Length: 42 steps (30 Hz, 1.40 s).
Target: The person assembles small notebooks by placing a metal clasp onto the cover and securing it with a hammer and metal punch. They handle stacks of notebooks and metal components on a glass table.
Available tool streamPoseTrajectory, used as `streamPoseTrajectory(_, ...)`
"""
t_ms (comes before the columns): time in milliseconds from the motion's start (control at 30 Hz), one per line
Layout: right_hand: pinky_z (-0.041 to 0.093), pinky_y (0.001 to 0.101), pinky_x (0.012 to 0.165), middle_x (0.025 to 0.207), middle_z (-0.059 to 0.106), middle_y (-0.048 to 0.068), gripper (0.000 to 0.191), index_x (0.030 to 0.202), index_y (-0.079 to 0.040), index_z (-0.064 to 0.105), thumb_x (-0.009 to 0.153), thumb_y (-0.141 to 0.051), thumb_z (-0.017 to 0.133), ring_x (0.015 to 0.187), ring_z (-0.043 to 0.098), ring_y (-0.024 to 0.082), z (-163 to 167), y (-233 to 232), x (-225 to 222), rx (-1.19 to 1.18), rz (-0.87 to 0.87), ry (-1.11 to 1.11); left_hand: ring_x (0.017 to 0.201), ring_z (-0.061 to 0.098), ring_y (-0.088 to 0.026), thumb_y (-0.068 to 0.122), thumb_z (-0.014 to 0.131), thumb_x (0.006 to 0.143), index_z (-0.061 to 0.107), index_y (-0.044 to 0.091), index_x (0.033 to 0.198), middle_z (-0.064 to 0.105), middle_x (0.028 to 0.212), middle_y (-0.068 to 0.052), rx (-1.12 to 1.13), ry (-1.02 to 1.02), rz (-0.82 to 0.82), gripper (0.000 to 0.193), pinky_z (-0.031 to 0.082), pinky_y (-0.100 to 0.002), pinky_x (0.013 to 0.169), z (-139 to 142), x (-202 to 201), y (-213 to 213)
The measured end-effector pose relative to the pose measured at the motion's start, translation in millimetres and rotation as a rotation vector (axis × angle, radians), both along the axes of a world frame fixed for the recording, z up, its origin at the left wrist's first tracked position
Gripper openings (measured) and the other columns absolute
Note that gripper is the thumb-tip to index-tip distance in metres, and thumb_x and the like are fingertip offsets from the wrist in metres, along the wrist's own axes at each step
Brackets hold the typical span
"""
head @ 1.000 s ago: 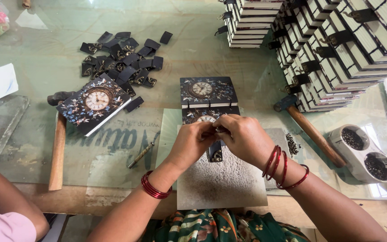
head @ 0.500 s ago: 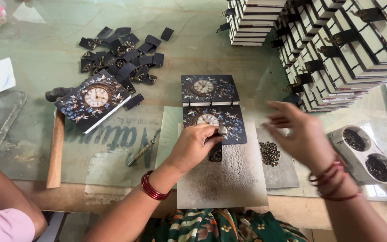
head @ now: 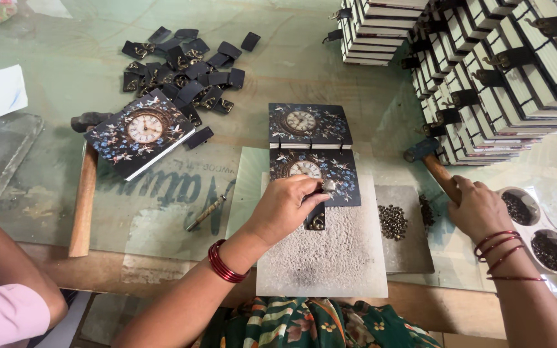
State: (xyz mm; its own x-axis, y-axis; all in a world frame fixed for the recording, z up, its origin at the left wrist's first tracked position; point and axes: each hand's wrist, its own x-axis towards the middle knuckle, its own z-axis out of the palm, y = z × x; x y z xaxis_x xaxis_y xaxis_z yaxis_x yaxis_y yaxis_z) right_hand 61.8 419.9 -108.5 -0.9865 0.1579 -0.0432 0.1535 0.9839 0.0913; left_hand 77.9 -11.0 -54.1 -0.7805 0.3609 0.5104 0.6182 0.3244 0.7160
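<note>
Fingers [head: 320, 193] of the left hand [head: 285, 209] pinch a small metal stud on the dark clock book [head: 314, 171].
That book lies on the grey stone slab [head: 323, 258] on the surface [head: 66, 71]. Right hand [head: 478, 209] is closed around the hammer [head: 436, 169] handle, beside the little pile of studs [head: 392, 221].

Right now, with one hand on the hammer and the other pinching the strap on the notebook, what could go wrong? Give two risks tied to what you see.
1. The left hand pinches a small metal piece at the black strap on the clock-printed notebook; a blow from the hammer, gripped by the right hand, could land on the fingertips.
2. The loose rivets piled on the grey slab lie close to the work and could scatter.
</note>
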Motion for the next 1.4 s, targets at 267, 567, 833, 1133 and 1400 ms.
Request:
streamPoseTrajectory(267,0.055,0.0403,0.070,0.087,0.071,0.018,0.059,0.149,-0.015,0.057,0.092,-0.025,0.068,0.074,0.069,0.030,39.0,-42.9,15.4,-0.482,-0.166,0.008,0.070,0.064,-0.032,0.017,0.075,0.090,0.068,-0.003,0.088,0.064,0.079,-0.016,0.002,0.007,0.003,0.021,0.050,-0.041,0.064,1.7,-2.3,-1.6)
streamPoseTrajectory(567,0.049,0.0279,0.046,0.066,0.058,0.000,0.046,0.140,-0.004,0.053,0.098,-0.022,0.052,0.051,0.055,0.009,140.7,-139.4,81.5,-0.962,0.248,-0.026,0.073,0.064,-0.032,0.022,0.073,0.095,0.064,-0.001,0.088,0.064,0.081,-0.015,0.010,0.043,-0.039,0.026,0.051,-0.042,0.068,-4.3,-4.8,-1.7)
streamPoseTrajectory(833,0.051,0.0370,0.050,0.065,0.068,0.010,0.055,0.144,-0.011,0.050,0.092,-0.024,0.059,0.047,0.063,0.019,156.8,-175.9,82.9,-0.708,0.361,-0.047,0.073,0.066,-0.032,0.023,0.072,0.095,0.067,-0.001,0.091,0.066,0.082,-0.014,0.007,0.040,-0.012,0.025,0.053,-0.041,0.068,-7.4,-3.8,-0.7)
streamPoseTrajectory(1133,0.050,0.0399,0.051,0.065,0.068,0.011,0.057,0.149,-0.019,0.050,0.094,-0.027,0.060,0.048,0.060,0.024,160.0,-181.0,80.2,-0.722,0.230,-0.137,0.069,0.067,-0.027,0.023,0.072,0.095,0.073,0.000,0.095,0.069,0.082,-0.012,0.002,0.012,0.020,0.023,0.053,-0.038,0.064,-2.8,-0.8,2.0)
streamPoseTrajectory(1400,0.049,0.0379,0.050,0.064,0.066,0.010,0.056,0.149,-0.018,0.050,0.094,-0.025,0.060,0.048,0.058,0.021,154.0,-179.8,82.2,-0.742,0.245,-0.117,0.073,0.067,-0.029,0.019,0.072,0.095,0.072,0.000,0.096,0.069,0.085,-0.013,0.036,0.067,0.025,0.019,0.053,-0.039,0.067,-4.1,1.3,0.6)
